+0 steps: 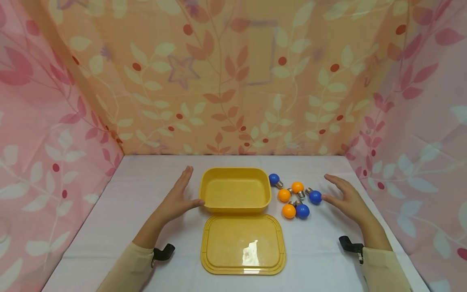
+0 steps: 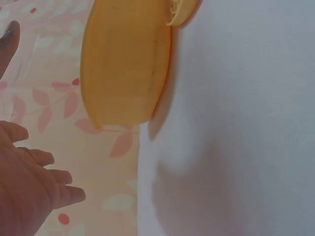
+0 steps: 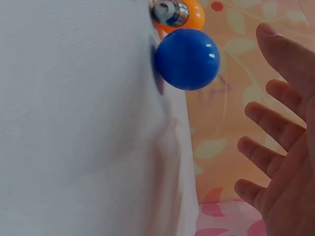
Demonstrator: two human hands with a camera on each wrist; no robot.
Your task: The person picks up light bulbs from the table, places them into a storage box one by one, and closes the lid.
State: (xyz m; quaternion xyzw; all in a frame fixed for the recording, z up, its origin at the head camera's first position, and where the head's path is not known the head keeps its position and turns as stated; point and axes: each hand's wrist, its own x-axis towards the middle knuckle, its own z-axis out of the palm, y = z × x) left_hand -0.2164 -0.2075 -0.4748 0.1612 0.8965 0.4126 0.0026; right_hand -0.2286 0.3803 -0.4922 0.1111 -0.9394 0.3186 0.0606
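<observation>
A yellow plastic box (image 1: 235, 210) stands lidless in the middle of the table, and nothing shows inside it. In front of it lies its flat yellow lid (image 1: 226, 243). Right of the box are three orange and three blue light bulbs, among them a blue bulb (image 1: 315, 197) and an orange bulb (image 1: 289, 211). My left hand (image 1: 174, 203) hovers with spread fingers beside the box's left side; the left wrist view shows it apart from the box (image 2: 125, 64). My right hand (image 1: 347, 199) is held with fingers extended, just right of the nearest blue bulb (image 3: 187, 59), holding nothing.
A white cloth (image 1: 317, 259) covers the table. Patterned curtains close off the back (image 1: 233, 101) and both sides. Each wrist bears a black mount, one at the left cuff (image 1: 164, 252) and one at the right (image 1: 350, 244).
</observation>
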